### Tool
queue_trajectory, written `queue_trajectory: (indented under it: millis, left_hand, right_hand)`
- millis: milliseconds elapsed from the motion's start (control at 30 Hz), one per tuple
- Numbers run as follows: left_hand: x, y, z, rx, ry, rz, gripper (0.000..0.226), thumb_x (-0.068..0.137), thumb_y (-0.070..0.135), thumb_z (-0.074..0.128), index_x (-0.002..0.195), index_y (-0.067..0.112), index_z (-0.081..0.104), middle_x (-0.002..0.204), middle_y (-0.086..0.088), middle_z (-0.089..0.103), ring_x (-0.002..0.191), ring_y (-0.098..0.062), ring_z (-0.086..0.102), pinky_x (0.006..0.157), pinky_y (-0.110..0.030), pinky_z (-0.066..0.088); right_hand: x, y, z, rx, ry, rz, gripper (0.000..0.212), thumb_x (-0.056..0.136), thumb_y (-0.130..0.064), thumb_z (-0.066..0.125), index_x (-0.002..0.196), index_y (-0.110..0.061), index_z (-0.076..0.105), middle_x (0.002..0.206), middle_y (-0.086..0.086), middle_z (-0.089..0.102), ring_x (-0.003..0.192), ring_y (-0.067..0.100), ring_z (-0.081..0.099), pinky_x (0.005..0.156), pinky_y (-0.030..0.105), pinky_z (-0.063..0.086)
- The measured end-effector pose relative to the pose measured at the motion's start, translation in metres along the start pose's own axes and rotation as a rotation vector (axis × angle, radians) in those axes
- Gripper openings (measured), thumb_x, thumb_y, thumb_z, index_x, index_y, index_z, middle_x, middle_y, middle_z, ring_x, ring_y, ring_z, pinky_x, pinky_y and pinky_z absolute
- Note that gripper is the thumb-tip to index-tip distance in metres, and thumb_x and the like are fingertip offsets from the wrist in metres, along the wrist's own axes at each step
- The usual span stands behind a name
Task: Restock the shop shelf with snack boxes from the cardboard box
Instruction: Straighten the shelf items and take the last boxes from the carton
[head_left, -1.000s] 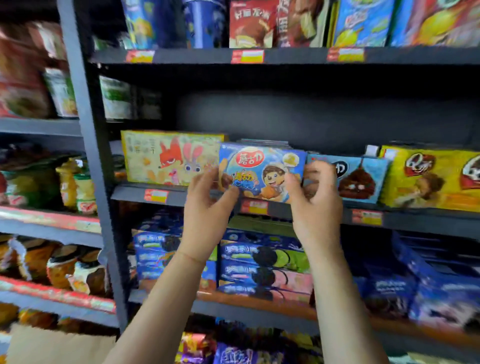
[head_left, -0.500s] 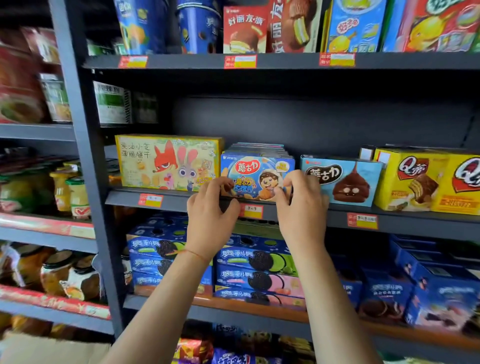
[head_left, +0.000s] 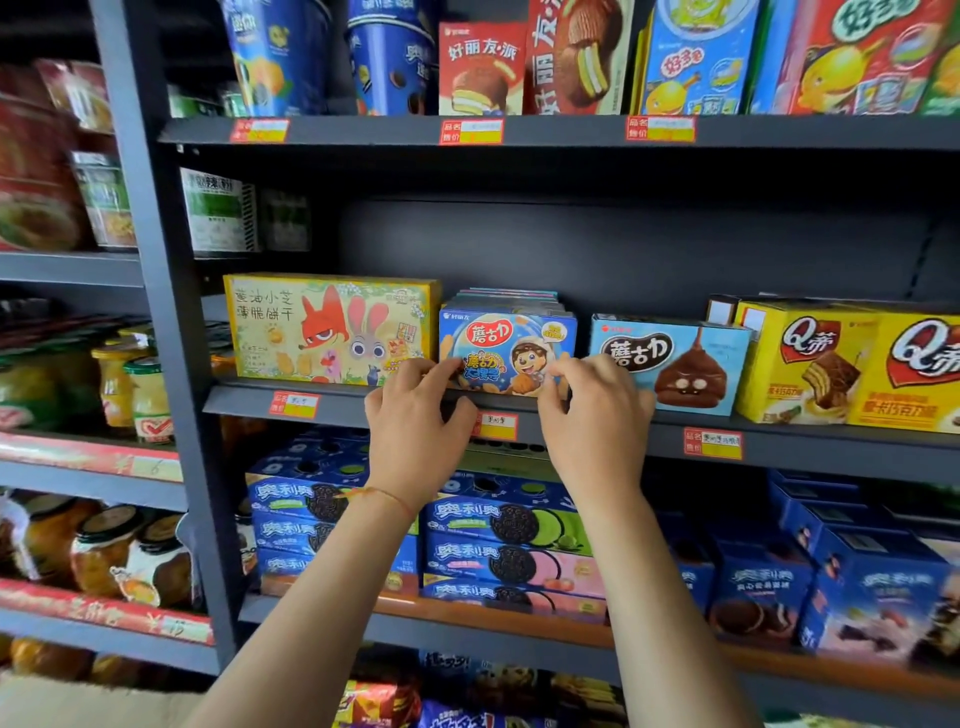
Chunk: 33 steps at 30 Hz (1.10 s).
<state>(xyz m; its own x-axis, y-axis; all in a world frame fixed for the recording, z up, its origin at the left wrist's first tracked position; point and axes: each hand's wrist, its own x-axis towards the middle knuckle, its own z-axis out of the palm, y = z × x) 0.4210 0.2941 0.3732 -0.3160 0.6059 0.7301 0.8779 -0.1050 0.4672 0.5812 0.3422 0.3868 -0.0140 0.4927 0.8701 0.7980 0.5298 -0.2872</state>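
A dark grey metal shelf unit (head_left: 571, 132) fills the view, its flat boards edged with red-and-yellow price tags (head_left: 497, 426). On the middle board (head_left: 332, 402) a row of identical flat cardboard snack boxes stands upright. The front blue snack box (head_left: 506, 348) faces outward, printed face toward the camera, long axis running left to right, between a yellow cartoon box (head_left: 332, 325) and a light-blue chocolate box (head_left: 670, 364). The left hand (head_left: 415, 431) and right hand (head_left: 592, 421) pinch its lower corners with curled fingertips, glossy card under them.
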Motion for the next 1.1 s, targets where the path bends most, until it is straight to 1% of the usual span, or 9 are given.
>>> queue_trajectory:
  millis: [167,333,467,633,733,800,867,1000,1100]
  left_hand:
    - [0.000,-0.002,0.001,0.012,-0.001,0.008,0.055,0.087,0.041,0.039,0.137,0.027,0.057,0.124,0.002,0.054,0.120,-0.020,0.047,0.107,-0.042,0.023]
    - [-0.001,-0.004,0.000,0.008,-0.010,0.013,0.055,0.087,0.040,0.040,0.137,0.026,0.058,0.125,0.000,0.053,0.120,-0.021,0.046,0.104,-0.037,0.022]
    - [0.000,-0.003,-0.001,0.028,-0.028,0.018,0.055,0.088,0.041,0.039,0.138,0.027,0.056,0.125,0.000,0.053,0.120,-0.022,0.045,0.104,-0.038,0.023]
    - [0.002,-0.003,0.001,0.119,-0.034,0.049,0.056,0.090,0.041,0.036,0.138,0.023,0.058,0.123,-0.003,0.056,0.119,-0.025,0.046,0.100,-0.042,0.027]
    - [0.007,0.000,0.001,0.213,-0.053,0.077,0.058,0.092,0.041,0.029,0.137,0.020,0.059,0.121,-0.003,0.057,0.116,-0.028,0.047,0.097,-0.043,0.030]
    - [0.011,0.003,0.000,0.284,-0.066,0.093,0.064,0.092,0.043,0.020,0.135,0.019,0.060,0.124,-0.003,0.059,0.115,-0.029,0.049,0.097,-0.044,0.031]
    - [0.014,0.006,0.000,0.346,-0.075,0.111,0.065,0.092,0.041,0.017,0.133,0.017,0.062,0.127,-0.003,0.062,0.114,-0.030,0.051,0.097,-0.045,0.033]
    - [0.018,0.013,-0.003,0.413,-0.075,0.143,0.077,0.087,0.043,0.005,0.121,0.013,0.068,0.122,-0.005,0.067,0.109,-0.030,0.054,0.093,-0.045,0.034]
    - [0.021,0.016,-0.004,0.436,-0.085,0.146,0.082,0.084,0.045,0.001,0.121,0.013,0.067,0.121,-0.006,0.068,0.109,-0.030,0.054,0.093,-0.045,0.032]
  right_hand:
    - [-0.001,0.000,0.000,-0.016,-0.023,-0.001,0.017,0.094,-0.026,0.058,0.104,-0.021,0.071,0.093,0.000,0.061,0.091,0.023,0.056,0.076,0.034,0.025]
    - [-0.005,-0.003,-0.001,-0.046,-0.033,0.004,0.021,0.095,-0.025,0.056,0.107,-0.019,0.071,0.095,0.001,0.060,0.094,0.024,0.055,0.077,0.034,0.023]
    - [-0.005,-0.004,-0.004,-0.066,-0.074,0.005,0.026,0.096,-0.027,0.052,0.112,-0.018,0.071,0.100,0.002,0.061,0.099,0.024,0.054,0.077,0.034,0.022]
    - [-0.003,-0.008,-0.008,-0.159,-0.179,-0.001,0.033,0.098,-0.030,0.046,0.123,-0.019,0.065,0.114,0.002,0.059,0.112,0.025,0.050,0.087,0.040,0.032]
    - [0.000,-0.012,-0.009,-0.221,-0.234,-0.019,0.036,0.099,-0.029,0.042,0.126,-0.018,0.063,0.120,0.002,0.055,0.115,0.025,0.046,0.090,0.042,0.033]
    - [0.002,-0.015,-0.010,-0.241,-0.259,-0.029,0.037,0.100,-0.030,0.040,0.127,-0.017,0.062,0.123,0.003,0.054,0.116,0.025,0.045,0.091,0.042,0.033]
    - [0.003,-0.016,-0.009,-0.248,-0.276,-0.035,0.038,0.100,-0.030,0.038,0.127,-0.016,0.061,0.125,0.003,0.053,0.117,0.025,0.044,0.092,0.043,0.032]
    - [0.003,-0.015,-0.007,-0.243,-0.280,-0.055,0.039,0.100,-0.032,0.036,0.127,-0.016,0.061,0.128,0.001,0.051,0.117,0.025,0.042,0.092,0.042,0.032]
    - [0.004,-0.014,-0.006,-0.232,-0.282,-0.057,0.040,0.100,-0.033,0.034,0.127,-0.017,0.060,0.129,0.001,0.051,0.117,0.024,0.041,0.092,0.042,0.031]
